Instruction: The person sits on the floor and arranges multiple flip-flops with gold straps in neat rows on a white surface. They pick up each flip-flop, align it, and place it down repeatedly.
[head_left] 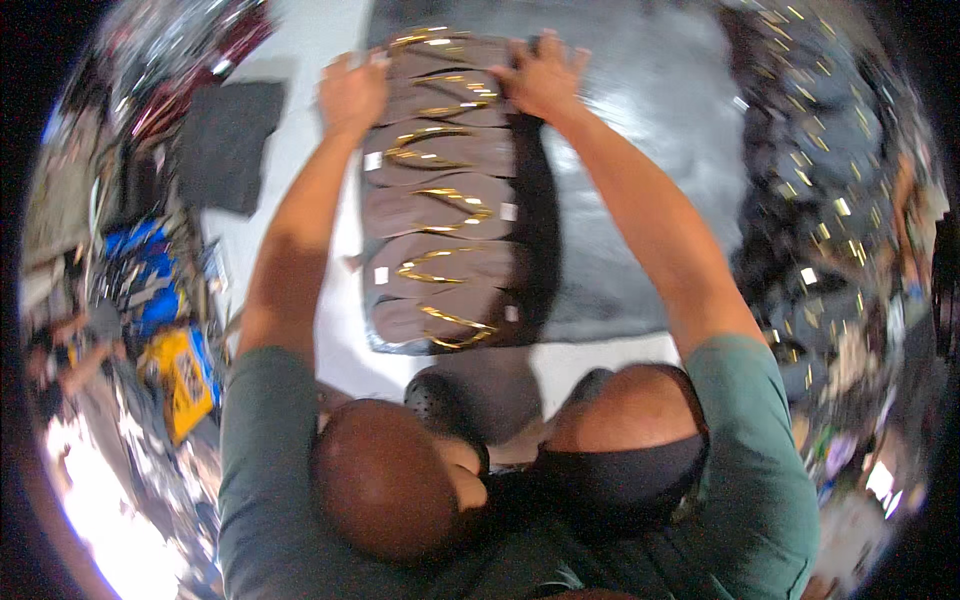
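Note:
Several brown-grey flip-flops (390, 212) with shiny gold straps lie side by side in a column, pointing alternately left and right. Small white labels stick to some of the soles. At the far end of the column, my left hand (354, 92) rests against the left ends of the soles, its fingers apart. Opposite it, my right hand (545, 78) touches the right ends with its fingers spread. The farthest flip-flop (483, 50) lies between the two hands. Neither hand is wrapped round anything that I can see.
A dark sheet (640, 200) spreads under and right of the column. A heap of dark footwear with gold parts (815, 200) lies far right. At left are a dark square piece (228, 148), blue packages (143, 275) and a yellow package (182, 382). My knees are close in front.

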